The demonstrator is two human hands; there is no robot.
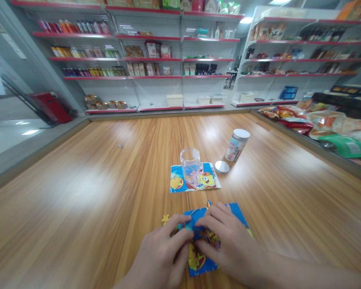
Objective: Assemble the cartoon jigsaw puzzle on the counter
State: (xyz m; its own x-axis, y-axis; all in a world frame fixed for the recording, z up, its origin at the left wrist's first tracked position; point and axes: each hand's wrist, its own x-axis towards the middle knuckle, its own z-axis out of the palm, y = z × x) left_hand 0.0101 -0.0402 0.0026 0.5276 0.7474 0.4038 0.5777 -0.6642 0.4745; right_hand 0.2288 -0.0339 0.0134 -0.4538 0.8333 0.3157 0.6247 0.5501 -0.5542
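Note:
A mostly blue jigsaw puzzle, partly covered by my hands, lies on the wooden table near its front edge. My left hand is at its left side, fingers bent and closed on a small blue puzzle piece. From the right, my right hand reaches over the puzzle, its fingers and thumb closed at the same blue area, nearly meeting the left fingertips. What lies under the palms is hidden. A loose yellow puzzle piece rests just left of the puzzle.
Beyond the puzzle, a clear open jar stands on a cartoon picture card. A silver lid lies beside a closed printed can. Snack bags fill the right side. Stocked shelves line the back.

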